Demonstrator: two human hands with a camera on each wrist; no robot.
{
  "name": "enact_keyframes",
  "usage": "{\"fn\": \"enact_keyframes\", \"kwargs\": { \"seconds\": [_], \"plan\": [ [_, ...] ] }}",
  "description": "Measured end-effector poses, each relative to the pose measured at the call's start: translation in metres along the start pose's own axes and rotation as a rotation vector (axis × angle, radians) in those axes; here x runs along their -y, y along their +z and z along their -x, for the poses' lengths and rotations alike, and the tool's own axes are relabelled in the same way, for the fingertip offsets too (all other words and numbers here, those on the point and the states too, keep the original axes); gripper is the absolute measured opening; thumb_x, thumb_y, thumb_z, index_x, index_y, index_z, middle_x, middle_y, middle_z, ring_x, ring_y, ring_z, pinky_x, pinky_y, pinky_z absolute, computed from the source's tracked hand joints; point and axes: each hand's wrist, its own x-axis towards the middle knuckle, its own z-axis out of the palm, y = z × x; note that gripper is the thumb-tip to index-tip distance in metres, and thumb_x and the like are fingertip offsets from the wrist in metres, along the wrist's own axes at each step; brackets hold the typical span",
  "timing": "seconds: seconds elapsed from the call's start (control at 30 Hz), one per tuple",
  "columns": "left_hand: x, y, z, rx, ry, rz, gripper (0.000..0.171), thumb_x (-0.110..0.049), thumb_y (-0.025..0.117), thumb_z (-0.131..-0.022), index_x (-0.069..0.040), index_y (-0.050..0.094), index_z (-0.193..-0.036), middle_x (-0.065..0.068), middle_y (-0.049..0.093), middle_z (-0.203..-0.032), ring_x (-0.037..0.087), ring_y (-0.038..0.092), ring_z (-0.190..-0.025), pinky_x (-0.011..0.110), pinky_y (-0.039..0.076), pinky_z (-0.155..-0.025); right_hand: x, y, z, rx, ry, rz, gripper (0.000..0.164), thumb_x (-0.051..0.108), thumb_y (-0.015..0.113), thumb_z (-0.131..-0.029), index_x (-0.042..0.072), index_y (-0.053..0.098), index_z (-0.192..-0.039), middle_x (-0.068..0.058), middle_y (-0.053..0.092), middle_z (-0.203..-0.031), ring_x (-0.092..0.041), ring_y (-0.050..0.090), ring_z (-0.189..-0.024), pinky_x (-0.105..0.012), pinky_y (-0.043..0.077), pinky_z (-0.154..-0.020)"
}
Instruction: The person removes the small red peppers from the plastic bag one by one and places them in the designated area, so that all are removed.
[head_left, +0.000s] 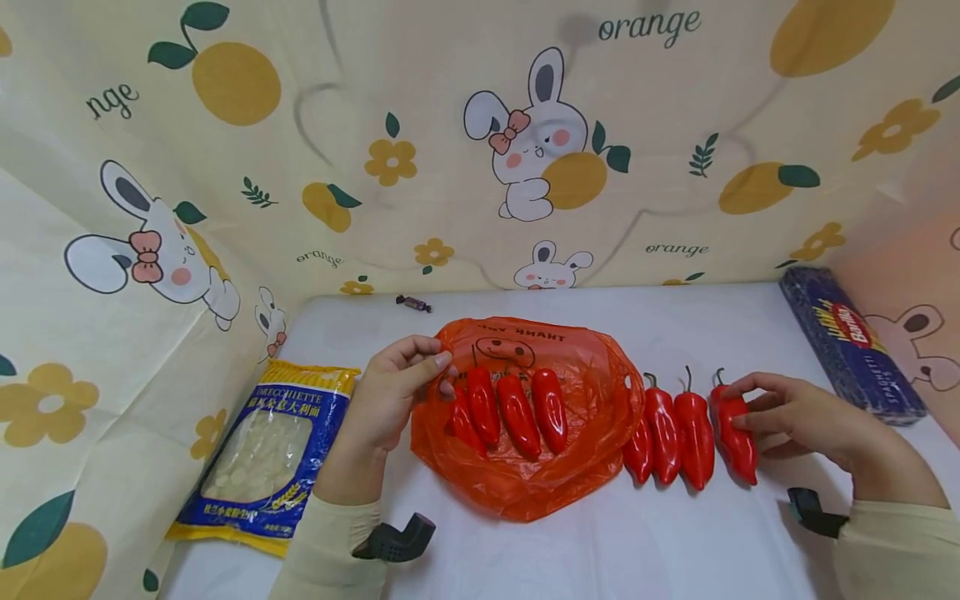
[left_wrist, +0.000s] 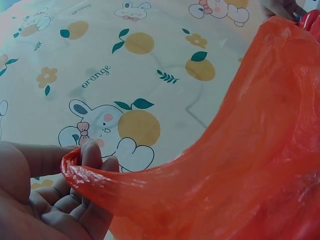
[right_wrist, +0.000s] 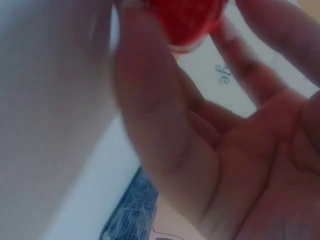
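Note:
My left hand [head_left: 393,392] pinches the left rim of a thin red plastic bag [head_left: 525,493] in the head view. Its gathered edge shows between thumb and fingers in the left wrist view, where the bag [left_wrist: 210,180] stretches off to the right. Several shiny red chili peppers [head_left: 516,417] lie in the bag's mouth. On its right, more red peppers [head_left: 694,442] stand in a row, stems pointing away. The rightmost pepper [head_left: 731,429] is held between the thumb and fingers of my right hand [head_left: 813,421]; its rounded end [right_wrist: 187,22] shows in the right wrist view.
A blue and yellow orecchiette pasta bag [head_left: 258,458] lies left of my left forearm. Against the right wall rests a dark blue spaghetti box [head_left: 855,350]. One small wrapped candy [head_left: 414,303] sits near the back of the white table [head_left: 600,550], below a printed cloth wall.

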Motion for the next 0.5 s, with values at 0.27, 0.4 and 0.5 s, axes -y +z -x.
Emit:
{"fn": "enact_keyframes", "kwargs": {
  "seconds": [0.27, 0.4, 0.5],
  "plan": [
    [-0.0006, 0.0002, 0.0004, 0.000, -0.002, 0.000, 0.016, -0.007, 0.067, -0.109, 0.002, 0.065, -0.122, 0.016, 0.073, -0.103, 0.025, 0.072, -0.087, 0.036, 0.064, -0.087, 0.0000, 0.0007, 0.0018, 0.036, 0.005, -0.008, 0.052, 0.003, 0.070, -0.102, -0.008, 0.048, -0.147, -0.031, 0.055, -0.140, -0.029, 0.070, -0.107, -0.055, 0.064, -0.088],
    [-0.0015, 0.0004, 0.0008, -0.009, -0.008, 0.000, 0.016, -0.007, 0.068, -0.108, 0.001, 0.065, -0.121, 0.015, 0.074, -0.102, 0.026, 0.072, -0.087, 0.036, 0.064, -0.086, -0.0003, 0.0016, 0.0022, 0.033, 0.010, 0.003, 0.055, 0.003, 0.070, -0.100, -0.008, 0.048, -0.149, -0.031, 0.054, -0.140, -0.029, 0.070, -0.107, -0.055, 0.063, -0.088],
    [-0.0023, 0.0005, 0.0010, -0.012, -0.009, -0.002, 0.015, -0.007, 0.067, -0.108, 0.001, 0.066, -0.121, 0.015, 0.074, -0.103, 0.026, 0.072, -0.087, 0.036, 0.064, -0.085, -0.0004, 0.0028, 0.0017, 0.034, 0.016, 0.020, 0.056, 0.004, 0.070, -0.100, -0.007, 0.047, -0.150, -0.031, 0.054, -0.141, -0.029, 0.070, -0.107, -0.055, 0.063, -0.088]
  ]
}}
